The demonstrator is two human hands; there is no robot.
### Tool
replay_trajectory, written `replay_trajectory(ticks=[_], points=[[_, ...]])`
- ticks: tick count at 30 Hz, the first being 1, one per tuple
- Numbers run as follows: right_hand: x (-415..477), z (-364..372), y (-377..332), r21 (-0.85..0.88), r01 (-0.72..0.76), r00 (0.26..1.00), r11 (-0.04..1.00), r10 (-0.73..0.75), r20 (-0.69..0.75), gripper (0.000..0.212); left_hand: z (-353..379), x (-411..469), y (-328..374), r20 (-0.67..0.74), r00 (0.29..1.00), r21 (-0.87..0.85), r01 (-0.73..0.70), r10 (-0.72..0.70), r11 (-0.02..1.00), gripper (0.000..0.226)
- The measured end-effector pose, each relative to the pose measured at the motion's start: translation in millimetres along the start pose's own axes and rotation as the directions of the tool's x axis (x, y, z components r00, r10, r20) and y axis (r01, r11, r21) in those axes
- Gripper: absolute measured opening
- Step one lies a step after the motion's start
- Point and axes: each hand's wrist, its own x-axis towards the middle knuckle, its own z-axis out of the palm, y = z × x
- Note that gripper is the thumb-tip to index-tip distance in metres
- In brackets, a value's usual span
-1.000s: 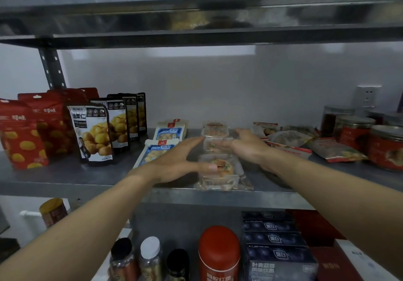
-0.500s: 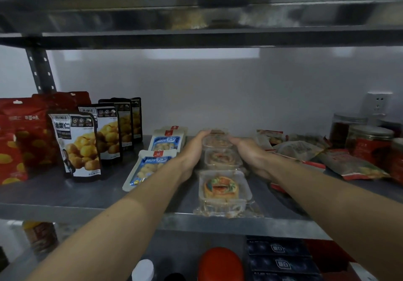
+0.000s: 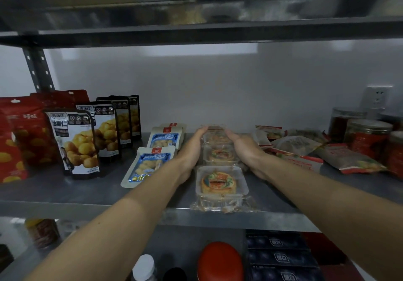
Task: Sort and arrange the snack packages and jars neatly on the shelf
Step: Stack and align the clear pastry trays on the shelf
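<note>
On the metal shelf (image 3: pixel 54 191), clear pastry packs sit in a row running front to back. The nearest pastry pack (image 3: pixel 220 183) lies at the front edge. Just behind it, the left hand (image 3: pixel 192 150) and right hand (image 3: pixel 245 147) flank the rear pastry packs (image 3: pixel 219 154) — fingers straight, palms pressed to their sides. Left of the nearest pack lie blue nut pouches (image 3: pixel 150 163), then standing chestnut bags (image 3: pixel 76 143) — to its right, jars (image 3: pixel 368 136).
</note>
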Motion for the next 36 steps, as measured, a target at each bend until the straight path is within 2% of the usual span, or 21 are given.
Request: replay_trajectory(ticks=[3,5,7,10,13,15,16,19,20,24,28,32,36], points=[[-4.3,2.9,3.8,0.062,0.002,0.999,0.998,-0.004,0.034,0.113,5.4,-16.2,2.7,-0.031,0.999,-0.063,-0.022,0.02,0.998,0.031],[-3.7,8.3,9.1,0.115,-0.004,0.998,0.993,-0.004,0.07,0.126,7.8,-26.9,4.7,-0.003,1.0,-0.11,-0.016,0.016,0.994,0.039],[1.0,14.2,14.6,0.148,-0.001,0.994,0.989,-0.016,0.112,0.135,8.4,-32.1,4.6,0.002,1.0,-0.102,0.004,-0.004,0.995,0.031],[-0.9,17.7,10.9,0.17,0.011,0.991,0.985,-0.034,0.133,0.136,11.2,-37.0,5.1,-0.016,1.0,-0.073,-0.025,0.024,0.997,0.046],[-6.2,18.7,8.7,0.141,0.034,0.986,0.989,-0.056,0.155,0.133,16.9,-46.2,11.5,0.006,0.999,-0.169,-0.036,0.037,0.985,0.047],[-13.8,15.8,4.1,0.124,0.044,0.986,0.991,-0.062,0.152,0.134,20.7,-52.4,16.0,-0.048,0.998,-0.172,-0.046,0.038,0.984,0.051],[-17.6,13.8,1.7,0.112,0.051,0.988,0.992,-0.067,0.143,0.129,22.1,-52.5,15.6,-0.051,0.998,-0.17,-0.045,0.036,0.984,0.049],[-25.3,5.7,1.4,0.096,0.056,0.994,0.994,-0.065,0.087,0.094,24.7,-55.2,14.9,-0.137,0.99,-0.105,-0.031,0.017,0.994,0.041],[-27.1,3.0,3.4,0.095,0.06,0.995,0.994,-0.067,0.069,0.091,25.2,-58.7,15.8,-0.159,0.987,-0.095,-0.024,0.008,0.995,0.045],[-42.2,0.6,3.7,0.099,0.036,0.996,0.994,-0.044,0.078,0.091,29.8,-71.3,18.9,-0.131,0.991,-0.148,-0.011,-0.008,0.989,0.058],[-54.1,3.9,1.2,0.073,0.051,0.985,0.996,-0.062,0.16,0.089,37.3,-70.2,18.7,-0.13,0.991,-0.155,-0.023,0.002,0.988,0.051],[-56.8,4.1,-3.7,0.124,0.043,0.976,0.991,-0.068,0.209,0.085,43.6,-74.5,20.6,-0.16,0.987,-0.119,-0.002,-0.017,0.993,0.041],[-60.8,3.1,-6.3,0.123,0.072,0.967,0.99,-0.099,0.234,0.077,47.4,-84.9,27.7,-0.104,0.991,-0.179,0.07,-0.09,0.981,0.064]])
